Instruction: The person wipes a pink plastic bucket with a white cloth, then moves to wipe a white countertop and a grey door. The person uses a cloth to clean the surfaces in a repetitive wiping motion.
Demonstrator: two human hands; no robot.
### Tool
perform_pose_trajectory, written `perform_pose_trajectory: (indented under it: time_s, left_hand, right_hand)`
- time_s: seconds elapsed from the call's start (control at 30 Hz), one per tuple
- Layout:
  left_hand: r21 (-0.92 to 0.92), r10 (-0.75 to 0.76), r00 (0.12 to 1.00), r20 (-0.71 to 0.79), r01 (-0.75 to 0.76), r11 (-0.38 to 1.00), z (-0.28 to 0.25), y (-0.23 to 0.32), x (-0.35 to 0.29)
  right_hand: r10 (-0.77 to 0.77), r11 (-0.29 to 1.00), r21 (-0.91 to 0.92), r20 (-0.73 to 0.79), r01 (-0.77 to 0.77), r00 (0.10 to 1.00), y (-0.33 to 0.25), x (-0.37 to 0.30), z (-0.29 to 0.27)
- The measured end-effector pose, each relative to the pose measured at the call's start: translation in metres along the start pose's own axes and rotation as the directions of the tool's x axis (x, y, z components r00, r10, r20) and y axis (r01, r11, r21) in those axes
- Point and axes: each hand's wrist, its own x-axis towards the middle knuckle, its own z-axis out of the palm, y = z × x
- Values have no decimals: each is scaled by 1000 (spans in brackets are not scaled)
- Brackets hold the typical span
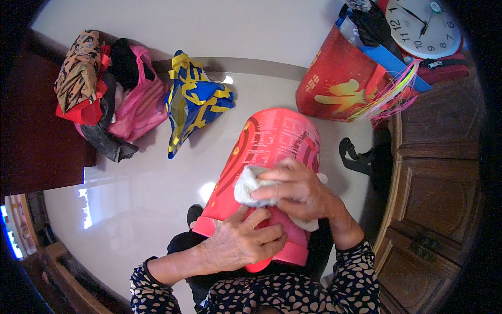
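A red plastic bucket [264, 137] with printed patterns and small text lies tilted across my lap, its rounded end pointing away from me. My left hand [238, 242] is closed with curled fingers on a smooth red part at the bucket's near end; that part's exact shape is hidden. In my right hand [303, 191] is a bunched white cloth [250, 187], pressed against the bucket's upper side. Some of the cloth hangs out below that hand. The right fingers are slightly blurred.
Ahead stands a blue and yellow bag [196, 97], with a pink bag [141, 102] and piled cloths to its left. A red bag [334, 78] and a round clock [423, 26] are at far right. A wooden cabinet [434, 193] lines the right side, near a black strap [358, 159].
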Motion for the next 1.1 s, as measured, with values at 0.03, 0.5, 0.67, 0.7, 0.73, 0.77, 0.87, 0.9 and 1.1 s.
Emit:
perform_pose_trajectory:
  time_s: [0.03,0.5,0.67,0.7,0.73,0.77,0.87,0.9,1.1]
  left_hand:
    - [0,8,1000,22,-8,1000,1,2,0]
    - [48,47,987,152,-55,997,4,11,16]
    - [38,53,985,163,-60,997,7,13,18]
    - [18,56,986,154,-60,998,6,13,19]
    - [1,53,988,145,-54,999,6,14,20]
    - [-11,41,990,135,-39,999,6,15,19]
    - [-36,75,994,76,-72,997,12,14,16]
    - [-24,81,993,82,-80,997,12,14,16]
    - [-18,73,990,124,-72,997,1,11,16]
  right_hand:
    - [47,998,-39,15,-46,999,8,3,-1]
    - [460,737,-289,-447,-611,767,142,21,-16]
    - [108,948,-287,-114,-137,988,86,20,-5]
    - [86,972,-218,-41,-93,995,67,21,-3]
    - [42,985,-171,19,-39,999,49,21,0]
    - [-13,993,-116,81,22,997,35,21,3]
    - [-134,989,78,153,123,979,8,15,6]
    - [-128,990,80,142,118,982,7,14,6]
    - [24,980,-195,-20,-28,1000,21,8,9]
